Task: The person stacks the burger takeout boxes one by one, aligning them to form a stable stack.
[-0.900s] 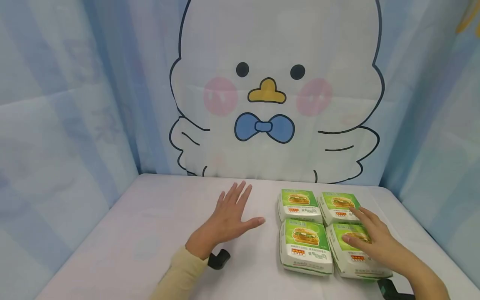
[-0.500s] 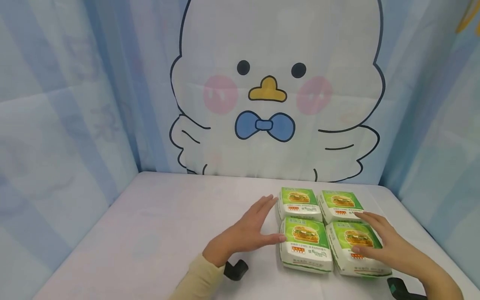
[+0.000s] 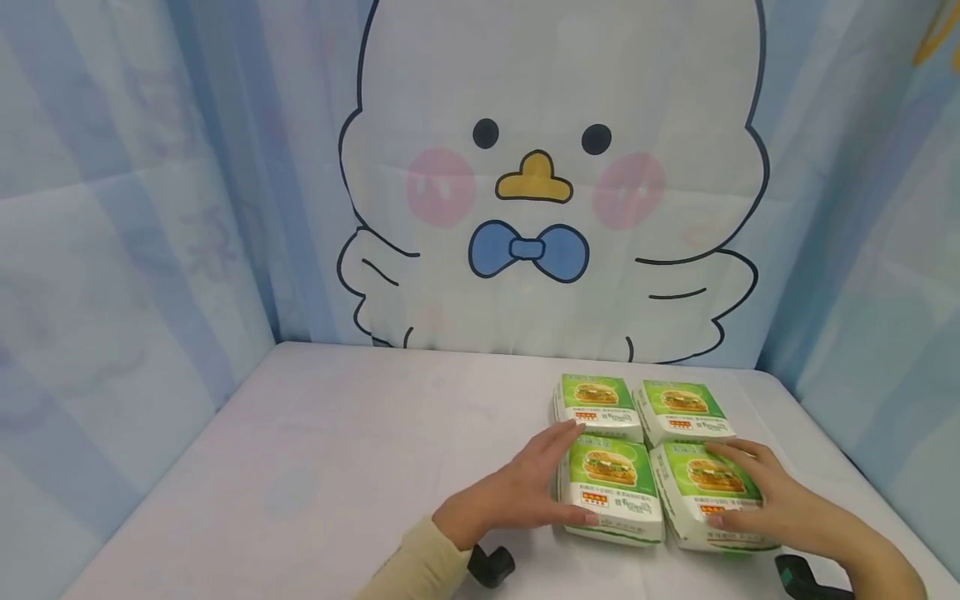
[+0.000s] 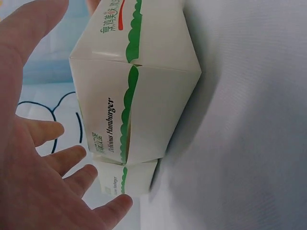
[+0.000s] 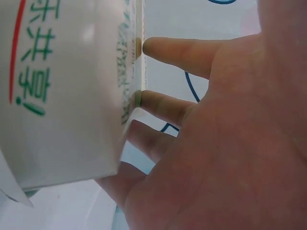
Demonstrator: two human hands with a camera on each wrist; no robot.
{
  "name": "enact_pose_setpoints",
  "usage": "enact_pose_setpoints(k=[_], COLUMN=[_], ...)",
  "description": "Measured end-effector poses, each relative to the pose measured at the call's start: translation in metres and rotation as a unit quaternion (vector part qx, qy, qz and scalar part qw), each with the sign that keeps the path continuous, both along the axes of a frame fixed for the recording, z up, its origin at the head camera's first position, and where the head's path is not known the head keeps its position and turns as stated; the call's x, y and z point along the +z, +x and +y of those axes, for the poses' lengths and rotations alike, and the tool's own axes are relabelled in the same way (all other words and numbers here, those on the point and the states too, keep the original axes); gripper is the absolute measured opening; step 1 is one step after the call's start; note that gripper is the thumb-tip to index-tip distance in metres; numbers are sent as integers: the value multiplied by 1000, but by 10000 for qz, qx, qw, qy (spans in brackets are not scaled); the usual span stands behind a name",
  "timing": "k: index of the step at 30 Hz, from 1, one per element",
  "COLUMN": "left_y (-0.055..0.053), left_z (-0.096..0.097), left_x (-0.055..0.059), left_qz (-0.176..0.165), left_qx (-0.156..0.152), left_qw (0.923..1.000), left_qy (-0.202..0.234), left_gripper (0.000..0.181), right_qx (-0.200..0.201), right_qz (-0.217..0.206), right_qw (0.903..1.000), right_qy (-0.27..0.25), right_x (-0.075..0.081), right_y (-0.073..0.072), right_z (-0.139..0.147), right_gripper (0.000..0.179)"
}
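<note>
Several white and green paper burger boxes sit in two rows on the right of the table. At the near left box [image 3: 611, 483], my left hand [image 3: 525, 492] hovers over its left side with fingers spread; in the left wrist view a gap shows between most fingers and the carton wall [image 4: 108, 115]. My right hand [image 3: 780, 504] reaches over the near right box [image 3: 708, 483]. Its fingertips lie at the top face in the right wrist view, fairly straight, the palm clear of the box [image 5: 67, 124]. The boxes' undersides are hidden.
Behind these stand the far left box [image 3: 597, 398] and the far right box [image 3: 684, 408], close against the near row. The white table [image 3: 300, 467] extends to the left. A cloth backdrop [image 3: 525, 317] with a cartoon bird rises at the back, with curtains on both sides.
My left hand has moved right and toward me, from beside the boxes onto the near left one. The right hand has shifted slightly right and nearer me. The boxes stay in place.
</note>
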State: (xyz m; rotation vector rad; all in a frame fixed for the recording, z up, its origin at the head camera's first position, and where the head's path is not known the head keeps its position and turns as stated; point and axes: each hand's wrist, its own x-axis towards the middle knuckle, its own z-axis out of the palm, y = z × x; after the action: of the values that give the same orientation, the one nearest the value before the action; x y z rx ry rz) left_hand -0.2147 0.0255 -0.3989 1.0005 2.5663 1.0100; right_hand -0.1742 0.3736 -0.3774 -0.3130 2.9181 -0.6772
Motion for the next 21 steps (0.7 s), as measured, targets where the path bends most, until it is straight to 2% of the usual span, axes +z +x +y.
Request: enact_pose_setpoints(k=[6, 9, 15, 21], left_y=[-1, -1, 1, 1], left_z=[1, 1, 2, 0], left_x=[-5, -6, -7, -5], left_qz=[157, 234, 47, 268], left_qx=[-149, -99, 52, 64], left_qw=[9997, 9997, 9999, 9995], left_qy=[-88, -39, 86, -150], left_gripper=[108, 108, 107, 106], right_qx=[20, 40, 107, 130], right_qz=[-245, -336, -275, -412], right_qw=[9997, 9994, 9994, 9986], right_qy=[20, -49, -206, -297], right_x=[0, -2, -6, -5], right_y=[1, 1, 2, 2], right_z=[4, 5, 6, 7], right_gripper=[88, 91, 94, 96])
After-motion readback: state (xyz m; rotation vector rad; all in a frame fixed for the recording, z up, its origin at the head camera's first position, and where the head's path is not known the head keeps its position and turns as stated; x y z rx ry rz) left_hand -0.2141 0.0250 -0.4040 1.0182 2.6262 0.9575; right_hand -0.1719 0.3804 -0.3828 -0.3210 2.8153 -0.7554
